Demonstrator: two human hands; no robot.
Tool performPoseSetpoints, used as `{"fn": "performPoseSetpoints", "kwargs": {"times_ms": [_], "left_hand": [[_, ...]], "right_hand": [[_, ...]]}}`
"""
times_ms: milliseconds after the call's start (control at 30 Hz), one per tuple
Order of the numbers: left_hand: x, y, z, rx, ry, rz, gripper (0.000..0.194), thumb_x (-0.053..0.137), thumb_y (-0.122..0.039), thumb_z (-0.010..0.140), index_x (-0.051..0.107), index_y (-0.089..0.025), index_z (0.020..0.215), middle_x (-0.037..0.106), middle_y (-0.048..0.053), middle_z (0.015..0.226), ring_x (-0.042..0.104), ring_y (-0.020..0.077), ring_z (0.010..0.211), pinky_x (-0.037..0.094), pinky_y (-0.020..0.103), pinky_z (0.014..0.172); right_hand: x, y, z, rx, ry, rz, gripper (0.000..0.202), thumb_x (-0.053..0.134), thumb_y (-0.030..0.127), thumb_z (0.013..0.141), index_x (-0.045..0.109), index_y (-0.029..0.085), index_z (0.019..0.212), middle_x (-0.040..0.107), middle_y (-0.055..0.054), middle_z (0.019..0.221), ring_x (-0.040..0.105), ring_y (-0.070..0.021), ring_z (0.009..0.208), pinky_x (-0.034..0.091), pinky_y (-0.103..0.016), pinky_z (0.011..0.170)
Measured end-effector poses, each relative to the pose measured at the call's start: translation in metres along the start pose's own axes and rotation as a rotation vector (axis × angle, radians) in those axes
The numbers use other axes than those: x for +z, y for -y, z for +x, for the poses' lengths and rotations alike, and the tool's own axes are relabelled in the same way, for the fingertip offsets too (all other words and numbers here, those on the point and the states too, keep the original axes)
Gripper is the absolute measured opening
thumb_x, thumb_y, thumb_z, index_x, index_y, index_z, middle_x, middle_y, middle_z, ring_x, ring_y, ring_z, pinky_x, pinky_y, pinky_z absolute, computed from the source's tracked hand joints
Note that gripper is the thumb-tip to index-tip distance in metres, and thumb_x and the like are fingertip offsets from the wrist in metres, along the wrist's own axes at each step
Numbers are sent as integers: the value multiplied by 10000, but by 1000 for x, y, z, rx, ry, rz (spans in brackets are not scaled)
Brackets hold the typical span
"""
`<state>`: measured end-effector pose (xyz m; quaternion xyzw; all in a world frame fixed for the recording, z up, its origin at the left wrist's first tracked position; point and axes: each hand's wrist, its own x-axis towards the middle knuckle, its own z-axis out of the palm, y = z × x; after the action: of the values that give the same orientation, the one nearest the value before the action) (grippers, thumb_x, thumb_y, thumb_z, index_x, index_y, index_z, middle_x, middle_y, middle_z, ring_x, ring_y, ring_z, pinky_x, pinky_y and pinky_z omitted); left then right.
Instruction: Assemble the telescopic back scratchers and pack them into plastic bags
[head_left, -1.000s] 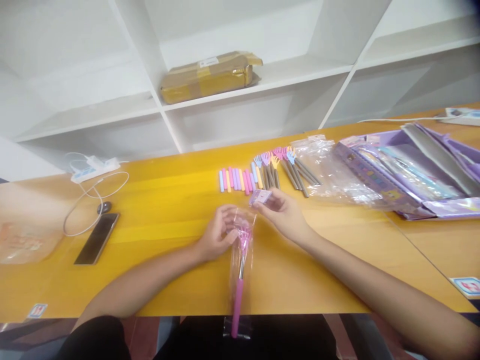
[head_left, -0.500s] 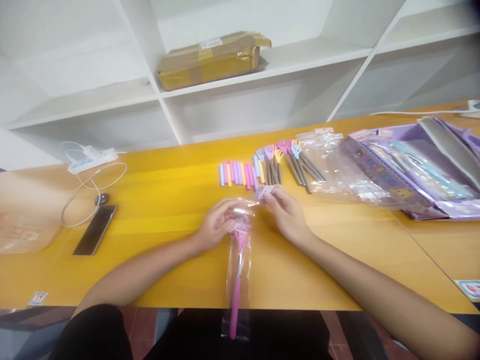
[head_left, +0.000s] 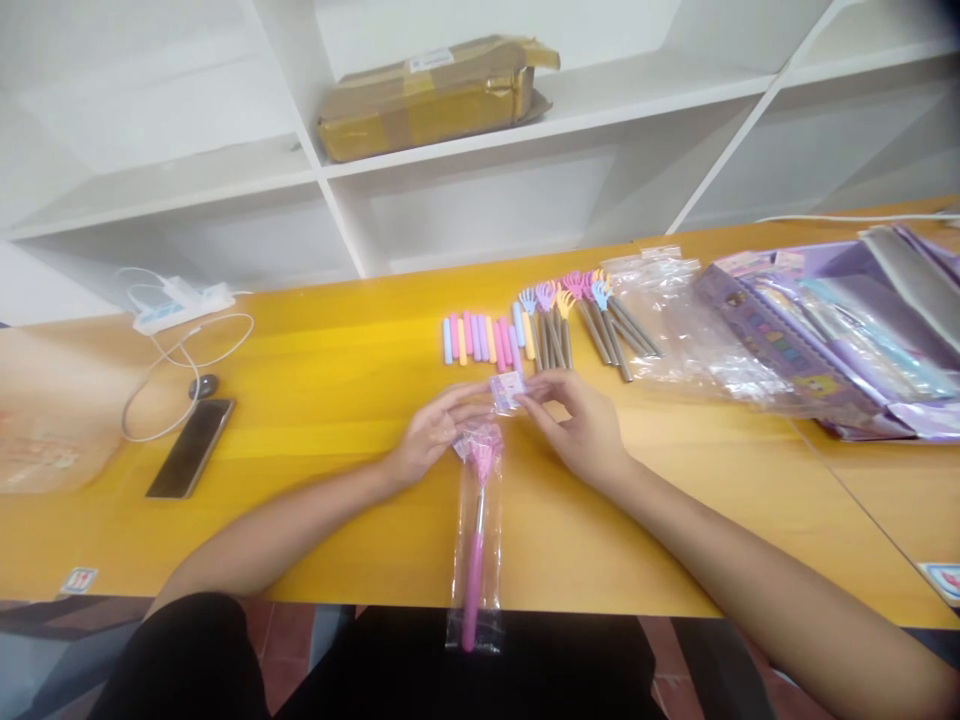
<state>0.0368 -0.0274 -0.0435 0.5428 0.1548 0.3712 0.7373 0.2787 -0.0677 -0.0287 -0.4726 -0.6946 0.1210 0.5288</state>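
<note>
A pink back scratcher (head_left: pixel 474 560) with a metal shaft lies inside a clear plastic bag (head_left: pixel 491 590). Its claw end is toward my hands, and the handle end sticks out past the table's front edge. Above the claw, my right hand (head_left: pixel 581 425) pinches a small purple printed card (head_left: pixel 507 391) between thumb and fingers. My left hand (head_left: pixel 431 435) is beside the bag's top, its fingers stretched out toward the card. Whether those fingertips touch the card or the bag is unclear.
Behind my hands lie a row of coloured handles (head_left: pixel 480 338) and several claw heads on metal rods (head_left: pixel 551 335). Clear bags (head_left: pixel 675 320) and a purple box (head_left: pixel 825 400) are to the right. A phone (head_left: pixel 191 448) and power strip (head_left: pixel 184 307) lie left; a taped carton (head_left: pixel 435 100) sits shelved.
The right hand has brought the card left, over the bag's top. My left fingers have loosened from the bag's top and straightened. The view has shifted slightly.
</note>
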Motion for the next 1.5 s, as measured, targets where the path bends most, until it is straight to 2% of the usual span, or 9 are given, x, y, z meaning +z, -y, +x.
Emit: {"fn": "performPoseSetpoints", "kwargs": {"times_ms": [133,367,633,967,1200,1367,1433,1500], "left_hand": [[2,-3,2,-20,-4,-53,685,748,-475,875,616,-211,1493,520,175,1610,560,396,1425,466,595,1191],[5,-9,3,-54,27,-132,729,699,-453,882,566,-172,1542,587,191,1547,549,388,1443,438,585,1212],[4,-7,1,-103,31,-111,765,691,-468,874,522,-197,1569,534,184,1595,583,380,1406,464,567,1189],[7,-9,2,-96,46,-107,803,715,-464,867,494,-209,1595,452,167,1669,520,364,1472,464,510,1199],[11,-11,2,-43,47,-78,826,746,-499,858,491,-229,1595,572,171,1555,590,356,1389,525,506,1134],[12,-11,0,-26,54,-99,853,728,-480,875,436,-223,1634,605,173,1520,577,372,1396,500,527,1145],[13,-10,0,-17,50,-101,843,718,-467,884,431,-226,1638,589,167,1544,572,372,1405,486,527,1158],[13,-10,0,-4,47,-97,821,722,-452,885,451,-233,1628,540,157,1601,561,369,1420,480,518,1167]], "right_hand": [[-4,2,3,-64,15,-41,143,673,282,1033,669,228,1166,750,-61,1002,729,-180,801,650,-339,762],[-9,5,8,-157,83,-34,206,619,199,1047,698,240,1233,705,-51,952,694,-180,810,618,-346,772],[-7,1,4,-204,159,-60,265,591,193,1053,708,254,1283,720,-90,1109,706,-221,1016,614,-396,894],[-6,2,4,-231,211,-50,356,556,145,1054,687,278,1357,610,-84,1075,652,-206,1003,584,-375,864],[-6,8,2,-255,251,-61,408,553,143,1042,653,279,1414,571,-92,1101,631,-202,973,578,-363,831],[-5,8,1,-380,252,-222,418,574,138,1019,622,227,1425,602,-108,1123,613,-216,928,549,-366,759],[-4,9,-1,-397,262,-239,401,573,142,1019,622,208,1411,601,-117,1132,608,-221,932,546,-374,763],[-4,11,-3,-336,283,-195,391,565,152,1027,622,208,1409,585,-114,1114,602,-214,927,551,-373,773]]}}
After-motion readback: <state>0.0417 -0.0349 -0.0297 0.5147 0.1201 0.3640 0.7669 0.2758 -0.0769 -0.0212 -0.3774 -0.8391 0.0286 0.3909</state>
